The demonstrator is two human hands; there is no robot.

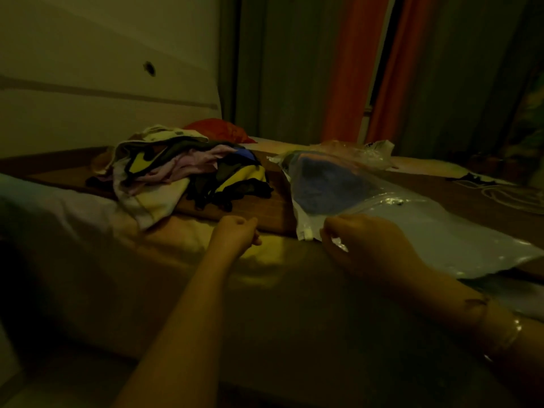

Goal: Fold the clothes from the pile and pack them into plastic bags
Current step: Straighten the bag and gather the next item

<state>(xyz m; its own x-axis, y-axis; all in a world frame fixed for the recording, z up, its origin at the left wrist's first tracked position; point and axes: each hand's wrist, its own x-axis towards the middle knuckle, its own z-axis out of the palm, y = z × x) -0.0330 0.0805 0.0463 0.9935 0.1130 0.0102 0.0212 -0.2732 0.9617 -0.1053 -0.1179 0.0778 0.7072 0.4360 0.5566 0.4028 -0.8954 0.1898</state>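
Note:
A pile of mixed clothes [182, 172], white, pink, yellow and black, lies on the bed at centre left. To its right lies a clear plastic bag [412, 225] with a folded blue garment [326, 184] inside. My right hand [371, 245] pinches the bag's near edge beside its white zip slider [307, 233]. My left hand [235, 234] is curled into a loose fist just left of the bag, with nothing in it. More crumpled plastic bags [371, 154] lie behind the packed one.
A red cushion [220, 131] sits behind the pile. A white headboard wall is at the left, orange curtains at the back right. A brown patterned bed cover [485, 198] stretches to the right; the bed's near edge is in shadow.

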